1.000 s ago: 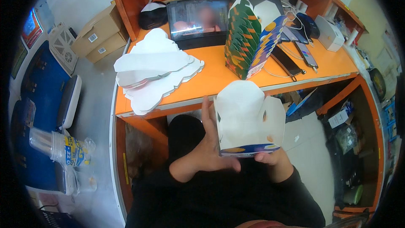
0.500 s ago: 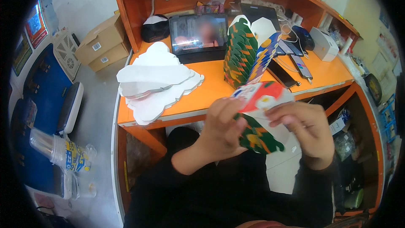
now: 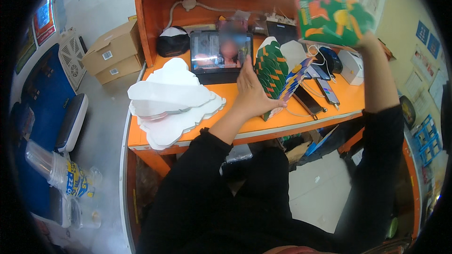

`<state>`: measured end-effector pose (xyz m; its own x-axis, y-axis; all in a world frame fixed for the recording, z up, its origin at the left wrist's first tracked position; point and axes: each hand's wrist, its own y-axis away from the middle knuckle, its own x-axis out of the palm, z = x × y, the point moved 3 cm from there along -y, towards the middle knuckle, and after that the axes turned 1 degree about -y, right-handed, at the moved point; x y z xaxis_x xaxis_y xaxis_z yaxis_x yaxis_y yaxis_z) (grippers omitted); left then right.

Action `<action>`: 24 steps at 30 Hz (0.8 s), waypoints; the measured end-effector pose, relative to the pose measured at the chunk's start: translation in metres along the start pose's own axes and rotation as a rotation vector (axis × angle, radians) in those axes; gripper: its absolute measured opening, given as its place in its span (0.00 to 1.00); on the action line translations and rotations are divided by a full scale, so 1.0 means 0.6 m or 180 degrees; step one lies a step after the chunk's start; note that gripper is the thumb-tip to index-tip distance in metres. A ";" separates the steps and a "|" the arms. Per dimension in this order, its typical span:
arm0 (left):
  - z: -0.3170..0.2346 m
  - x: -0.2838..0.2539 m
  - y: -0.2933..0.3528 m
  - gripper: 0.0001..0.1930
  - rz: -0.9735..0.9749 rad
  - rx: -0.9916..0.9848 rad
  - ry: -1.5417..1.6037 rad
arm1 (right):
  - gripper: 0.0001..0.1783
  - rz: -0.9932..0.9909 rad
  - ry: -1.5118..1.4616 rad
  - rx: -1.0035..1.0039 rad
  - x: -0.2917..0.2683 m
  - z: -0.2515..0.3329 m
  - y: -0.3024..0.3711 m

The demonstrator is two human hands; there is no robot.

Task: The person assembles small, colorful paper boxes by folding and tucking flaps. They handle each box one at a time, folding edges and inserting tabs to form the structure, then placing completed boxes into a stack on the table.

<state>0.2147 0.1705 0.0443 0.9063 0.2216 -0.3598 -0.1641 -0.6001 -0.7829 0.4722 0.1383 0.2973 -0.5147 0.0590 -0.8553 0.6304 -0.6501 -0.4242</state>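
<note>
The right hand [image 3: 365,42] is raised high at about one o'clock, gripping a folded green printed carton [image 3: 329,14] by its lower right corner, well above the orange counter [image 3: 226,99]. The left hand [image 3: 252,96], fingers together and palm flat, presses against the near side of the upright row of nested green cartons [image 3: 275,77] (they lean toward two o'clock). That row runs from ten o'clock to four o'clock, lying below and to seven o'clock of the raised carton; the left hand is the nearer. A stack of flat white carton blanks [image 3: 172,101] lies at nine o'clock of the left hand.
</note>
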 end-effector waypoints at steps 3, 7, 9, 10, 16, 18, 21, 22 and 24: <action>0.020 0.016 -0.003 0.68 0.0691 -0.0504 0.0801 | 0.31 0.0460 0.0535 0.1127 0.040 -0.057 -0.044; 0.017 0.002 0.003 0.64 0.0688 -0.0414 0.0720 | 0.28 0.1197 0.0949 0.1975 0.108 -0.074 -0.066; 0.016 0.002 0.004 0.63 0.0512 -0.0268 0.0605 | 0.27 0.1558 0.1239 0.2233 0.128 -0.068 -0.076; 0.017 0.001 0.006 0.62 0.0448 -0.0197 0.0539 | 0.26 0.1744 0.1392 0.2307 0.141 -0.068 -0.082; 0.013 -0.004 0.010 0.63 0.0491 -0.0348 0.0525 | 0.22 0.2867 0.2483 0.2466 0.224 -0.044 -0.109; 0.012 -0.003 0.010 0.63 0.0550 -0.0402 0.0548 | 0.20 0.3145 0.2816 0.2389 0.249 -0.037 -0.111; 0.013 -0.001 0.008 0.64 0.0516 -0.0396 0.0503 | 0.18 0.3268 0.2943 0.2299 0.264 -0.022 -0.116; 0.014 -0.002 0.008 0.65 0.0477 -0.0385 0.0462 | 0.18 0.3188 0.2830 0.2242 0.268 -0.016 -0.120; 0.010 0.006 0.008 0.66 0.0663 -0.0439 0.0651 | 0.16 0.2842 0.2282 0.2334 0.243 0.003 -0.126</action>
<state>0.2146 0.1730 0.0364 0.9205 -0.0676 -0.3848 -0.3127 -0.7180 -0.6219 0.3487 0.1947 0.2051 0.4573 -0.3590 -0.8136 0.0199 -0.9105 0.4130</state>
